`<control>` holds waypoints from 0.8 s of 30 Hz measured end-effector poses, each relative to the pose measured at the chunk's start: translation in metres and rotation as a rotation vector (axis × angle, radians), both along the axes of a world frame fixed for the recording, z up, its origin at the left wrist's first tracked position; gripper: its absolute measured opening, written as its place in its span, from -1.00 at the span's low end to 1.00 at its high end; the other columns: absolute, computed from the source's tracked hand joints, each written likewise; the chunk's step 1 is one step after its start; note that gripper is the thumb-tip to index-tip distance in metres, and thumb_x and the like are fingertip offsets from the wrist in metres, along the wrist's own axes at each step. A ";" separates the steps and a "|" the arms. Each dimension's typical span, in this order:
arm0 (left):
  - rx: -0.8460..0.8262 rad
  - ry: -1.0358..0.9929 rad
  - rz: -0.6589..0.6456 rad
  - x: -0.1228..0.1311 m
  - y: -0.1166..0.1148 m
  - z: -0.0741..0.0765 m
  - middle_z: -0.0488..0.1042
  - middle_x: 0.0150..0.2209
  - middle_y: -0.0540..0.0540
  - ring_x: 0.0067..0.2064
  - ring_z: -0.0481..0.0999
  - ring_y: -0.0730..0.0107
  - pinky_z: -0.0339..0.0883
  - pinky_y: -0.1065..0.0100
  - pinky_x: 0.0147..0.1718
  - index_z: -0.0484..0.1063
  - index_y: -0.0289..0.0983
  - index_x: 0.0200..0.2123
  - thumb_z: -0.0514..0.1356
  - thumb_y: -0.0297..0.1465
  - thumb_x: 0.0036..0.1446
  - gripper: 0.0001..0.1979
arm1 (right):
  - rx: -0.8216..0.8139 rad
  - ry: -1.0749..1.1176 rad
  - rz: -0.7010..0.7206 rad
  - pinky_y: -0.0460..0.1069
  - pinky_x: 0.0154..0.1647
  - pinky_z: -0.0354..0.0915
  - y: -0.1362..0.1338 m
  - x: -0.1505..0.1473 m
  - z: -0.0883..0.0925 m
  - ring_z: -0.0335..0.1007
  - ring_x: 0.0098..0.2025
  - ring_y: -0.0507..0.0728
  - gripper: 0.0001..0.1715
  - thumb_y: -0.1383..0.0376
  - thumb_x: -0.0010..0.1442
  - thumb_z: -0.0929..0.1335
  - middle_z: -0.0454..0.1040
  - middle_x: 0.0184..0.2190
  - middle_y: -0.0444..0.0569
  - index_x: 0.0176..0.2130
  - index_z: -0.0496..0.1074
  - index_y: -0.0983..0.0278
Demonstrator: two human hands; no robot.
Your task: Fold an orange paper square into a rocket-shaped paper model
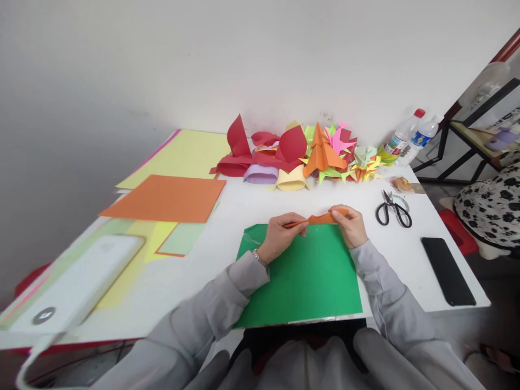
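Orange folded paper [320,218] is held at the far edge of the green sheet [309,276], left hand [279,236] and right hand [351,225] fingers pinching its ends; probably mid-fold, the next crease would want edges aligned.

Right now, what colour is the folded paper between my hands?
The folded paper is orange, as the head view shows.

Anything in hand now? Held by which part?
Yes, a strip of folded orange paper: the left hand holds its left end, the right hand pinches its right end.
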State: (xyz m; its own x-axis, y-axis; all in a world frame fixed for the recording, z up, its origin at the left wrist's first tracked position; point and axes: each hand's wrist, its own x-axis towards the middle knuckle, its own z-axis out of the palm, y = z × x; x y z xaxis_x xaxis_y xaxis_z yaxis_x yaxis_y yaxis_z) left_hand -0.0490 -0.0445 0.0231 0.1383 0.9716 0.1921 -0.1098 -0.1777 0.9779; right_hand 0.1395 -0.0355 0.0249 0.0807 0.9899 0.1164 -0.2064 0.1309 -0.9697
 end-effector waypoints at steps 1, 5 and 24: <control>0.005 0.002 -0.002 0.000 0.000 0.000 0.48 -0.56 -0.02 -0.57 0.44 0.47 0.39 0.42 -0.57 0.52 -0.32 -0.52 0.32 -0.38 -0.07 -0.88 | -0.001 0.011 0.003 -0.01 -0.30 0.30 0.000 0.000 0.000 0.39 -0.38 0.07 -0.81 0.18 -0.12 0.51 0.52 -0.44 -0.13 -0.46 0.54 0.22; 0.016 0.013 -0.003 0.000 0.000 -0.002 0.47 -0.56 -0.02 -0.57 0.44 0.47 0.38 0.42 -0.57 0.51 -0.32 -0.52 0.32 -0.37 -0.06 -0.87 | -0.040 0.033 0.000 -0.01 -0.33 0.30 0.000 0.000 0.000 0.37 -0.42 0.06 -0.77 0.15 -0.14 0.51 0.50 -0.48 -0.12 -0.47 0.53 0.23; -0.099 0.104 0.080 0.000 0.001 -0.002 0.45 -0.67 -0.01 -0.61 0.41 0.47 0.29 0.44 -0.57 0.50 -0.33 -0.55 0.34 -0.30 -0.11 -0.81 | 0.333 -0.597 -0.263 0.14 -0.08 0.29 -0.001 0.006 -0.001 0.34 -0.06 0.23 -0.57 0.12 -0.01 0.45 0.44 -0.13 0.07 -0.13 0.46 0.20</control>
